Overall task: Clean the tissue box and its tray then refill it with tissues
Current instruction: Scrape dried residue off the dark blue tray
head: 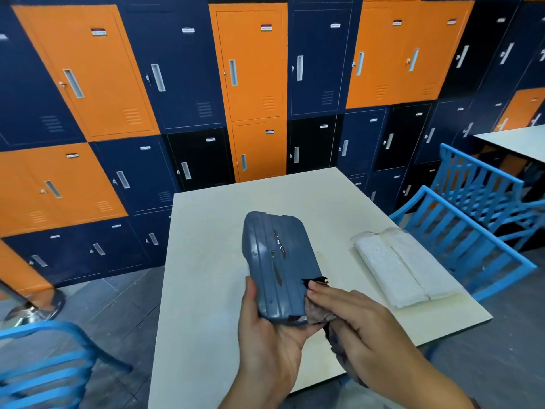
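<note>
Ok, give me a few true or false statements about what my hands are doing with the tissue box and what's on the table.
1. The left hand holds the blue tissue box above the table. True.
2. The right hand is empty. False: it holds a dark cloth against the box's edge.
3. A white tissue pack lies on the table. True.
4. The tissue pack sits left of the box. False: it is on the right, near the blue chairs.
</note>
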`<state>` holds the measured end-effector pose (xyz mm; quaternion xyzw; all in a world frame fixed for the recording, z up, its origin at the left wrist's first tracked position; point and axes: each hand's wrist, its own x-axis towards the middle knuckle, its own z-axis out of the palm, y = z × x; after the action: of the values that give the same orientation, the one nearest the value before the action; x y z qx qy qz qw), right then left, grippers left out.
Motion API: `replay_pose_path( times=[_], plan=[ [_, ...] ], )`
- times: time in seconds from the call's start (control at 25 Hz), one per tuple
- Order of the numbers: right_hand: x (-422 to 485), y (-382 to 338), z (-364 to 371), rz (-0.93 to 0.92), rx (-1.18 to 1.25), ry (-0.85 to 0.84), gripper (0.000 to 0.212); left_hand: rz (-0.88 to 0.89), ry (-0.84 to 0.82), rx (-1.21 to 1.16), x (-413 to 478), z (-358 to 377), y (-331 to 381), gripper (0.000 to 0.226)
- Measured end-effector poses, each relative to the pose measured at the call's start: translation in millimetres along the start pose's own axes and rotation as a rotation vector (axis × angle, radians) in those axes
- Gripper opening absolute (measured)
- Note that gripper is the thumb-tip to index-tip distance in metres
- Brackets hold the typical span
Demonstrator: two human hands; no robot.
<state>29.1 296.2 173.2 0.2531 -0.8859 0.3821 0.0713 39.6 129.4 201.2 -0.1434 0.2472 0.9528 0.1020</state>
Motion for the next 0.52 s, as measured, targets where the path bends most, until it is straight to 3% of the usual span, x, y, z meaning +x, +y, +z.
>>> replay_pose_path(
  times=[0.16,0.36,0.52],
  plan=[
    [4.5,2.7,-3.7,0.02,-0.025,0.093,0.058,0.069,0.035,0.065,12.2,-1.8,4.0,0.066],
    [31.0,-12.2,-24.3,-0.004,-0.076,0.194,0.056,0.064,-0.071,0.144,21.3,19.5,33.9,0.044],
    [40.4,-32.4,-16.5,-0.03,-0.159,0.269,0.056,0.241,0.021,0.218,20.1,44.3,34.4,0.036]
  ],
)
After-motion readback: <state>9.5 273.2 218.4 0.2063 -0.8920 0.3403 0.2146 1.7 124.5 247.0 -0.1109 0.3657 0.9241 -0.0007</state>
